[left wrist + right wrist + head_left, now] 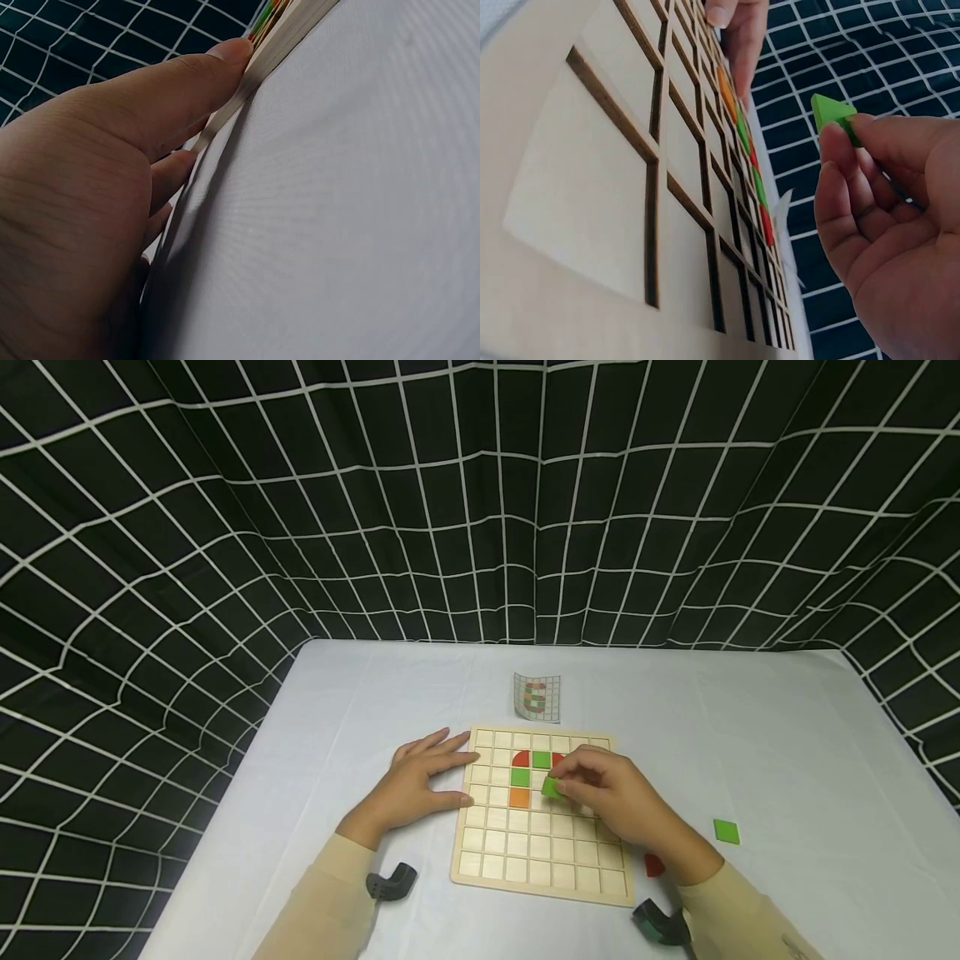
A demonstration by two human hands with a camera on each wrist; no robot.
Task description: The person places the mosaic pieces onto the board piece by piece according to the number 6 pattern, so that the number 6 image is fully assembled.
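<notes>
A wooden grid board [517, 845] lies on the white table. My left hand [412, 785] rests at its left edge, fingers spread and fairly straight; the left wrist view shows the thumb [199, 79] against the board's side. Between thumb and fingertips, my right hand [622, 793] pinches a green tile [552, 788], tilted above the grid and, in the right wrist view, apart from it. Set in the board's cells are a red rounded tile [521, 758], a green square [541, 760], another green square [520, 777] and an orange square [519, 797]. Fingers partly hide another red tile [557, 758].
Behind the board lies a slightly curled pattern card [537, 697] with a coloured grid. A loose green square [726, 832] is on the table at right. A red piece [654, 865], partly covered by my right wrist, lies beside the board. Black gridded curtain [495, 510] surrounds the table.
</notes>
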